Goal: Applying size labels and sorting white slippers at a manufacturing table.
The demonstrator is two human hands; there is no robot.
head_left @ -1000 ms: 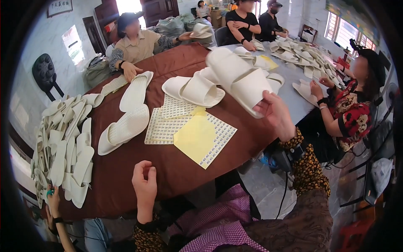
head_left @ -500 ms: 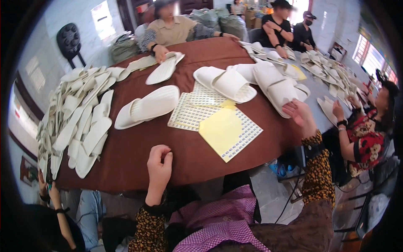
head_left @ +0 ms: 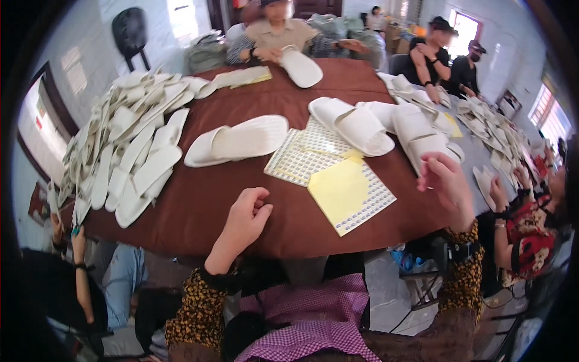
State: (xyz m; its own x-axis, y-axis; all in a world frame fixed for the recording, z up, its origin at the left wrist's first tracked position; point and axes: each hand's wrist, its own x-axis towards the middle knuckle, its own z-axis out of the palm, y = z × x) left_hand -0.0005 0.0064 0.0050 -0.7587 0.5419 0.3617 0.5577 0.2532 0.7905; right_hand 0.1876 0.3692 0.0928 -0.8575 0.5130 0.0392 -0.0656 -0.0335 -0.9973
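Note:
My left hand (head_left: 241, 223) hovers over the near edge of the brown cloth, fingers loosely curled, thumb apart, nothing visible in it. My right hand (head_left: 447, 188) is half-curled in front of the slippers at the right; no held thing shows. Beside it lies a white slipper (head_left: 416, 134). Between my hands are sticker sheets (head_left: 289, 164) printed with small marks, and a yellow backing sheet (head_left: 341, 188) with stickers left along its edges. One white slipper (head_left: 238, 140) lies left of the sheets, another (head_left: 350, 123) overlaps their far side.
A big heap of white slippers (head_left: 129, 133) covers the table's left side. Across the table, a person holds a slipper (head_left: 301, 66). More slippers (head_left: 491, 130) are piled on a grey table at the right, where other people sit. Someone's hands (head_left: 77, 238) work at lower left.
The view has swung, shifting the table contents rightward in the picture. My right hand has gone from stretched fingers to a looser curl. The person opposite has lifted and turned a slipper.

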